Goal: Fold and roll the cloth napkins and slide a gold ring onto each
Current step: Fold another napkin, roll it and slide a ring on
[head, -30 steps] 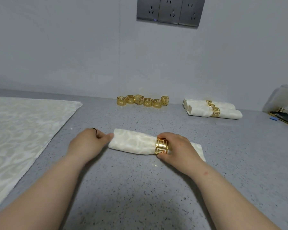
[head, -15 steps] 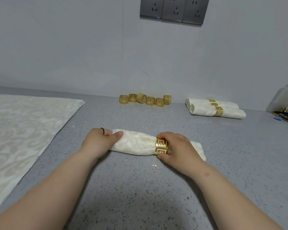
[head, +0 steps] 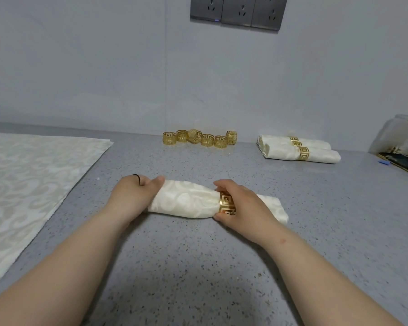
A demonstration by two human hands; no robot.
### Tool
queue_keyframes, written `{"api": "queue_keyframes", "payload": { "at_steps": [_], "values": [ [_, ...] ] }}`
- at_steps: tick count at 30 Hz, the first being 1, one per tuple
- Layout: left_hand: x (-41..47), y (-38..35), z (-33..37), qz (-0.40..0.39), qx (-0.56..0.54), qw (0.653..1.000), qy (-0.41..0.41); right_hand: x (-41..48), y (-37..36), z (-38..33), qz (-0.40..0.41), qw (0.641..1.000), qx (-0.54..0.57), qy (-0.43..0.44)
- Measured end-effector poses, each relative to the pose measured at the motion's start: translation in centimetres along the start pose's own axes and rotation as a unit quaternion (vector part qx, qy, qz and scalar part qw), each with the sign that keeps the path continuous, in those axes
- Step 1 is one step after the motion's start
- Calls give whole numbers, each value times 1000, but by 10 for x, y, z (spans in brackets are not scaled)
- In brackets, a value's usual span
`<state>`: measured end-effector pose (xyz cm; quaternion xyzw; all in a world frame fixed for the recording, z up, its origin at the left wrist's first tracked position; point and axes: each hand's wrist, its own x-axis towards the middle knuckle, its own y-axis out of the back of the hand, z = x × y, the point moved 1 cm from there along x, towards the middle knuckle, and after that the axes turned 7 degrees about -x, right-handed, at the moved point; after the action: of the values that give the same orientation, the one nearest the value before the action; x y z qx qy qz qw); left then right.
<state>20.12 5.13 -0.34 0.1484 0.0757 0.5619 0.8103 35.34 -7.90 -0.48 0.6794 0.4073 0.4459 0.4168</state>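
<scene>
A speckled grey surface (head: 198, 267) meets a pale grey wall (head: 104, 67) carrying three dark sockets (head: 238, 10). An unfolded cream cloth (head: 28, 175) lies at 9 o'clock, six spare rings (head: 199, 138) at 12 and ringed finished rolls (head: 297, 150) at 2. At centre lies the rolled napkin (head: 186, 201), cream damask with swirls. The left hand (head: 132, 194) clasps its left end, while the right hand (head: 243, 205) curls round the fretwork gold ring (head: 226, 204) encircling the roll.

Moderate, even, diffuse light filling the view, a broad soft shadow darkening the near countertop (head: 198, 285), gold rings (head: 207, 140) glinting faintly, wide-angle distortion bending the edges, fine detail looking slightly soft.
</scene>
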Motion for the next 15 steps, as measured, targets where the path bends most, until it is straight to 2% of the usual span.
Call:
{"api": "queue_keyframes", "payload": {
  "at_steps": [2, 3, 5, 7, 9, 15],
  "values": [
    [-4, 3, 5, 54, 128, 983, -118, 0, 1, 2, 2, 1000, 3, -8],
    [-8, 3, 7, 51, 160, 969, -181, 0, 1, 3, 2, 1000, 4, -10],
    [-15, -5, 11, -17, 267, 911, -313, -1, 1, 3, 0, 1000, 4, -8],
    [-20, -20, 9, -97, 356, 847, -384, 0, 0, 2, 1, 1000, 9, -6],
    [-18, -32, 5, -140, 383, 826, -391, 1, -3, 2, -1, 1000, 19, -7],
    [-14, -36, 1, -158, 393, 832, -358, 1, -8, -2, -8, 1000, 25, 8]
  ]
}}
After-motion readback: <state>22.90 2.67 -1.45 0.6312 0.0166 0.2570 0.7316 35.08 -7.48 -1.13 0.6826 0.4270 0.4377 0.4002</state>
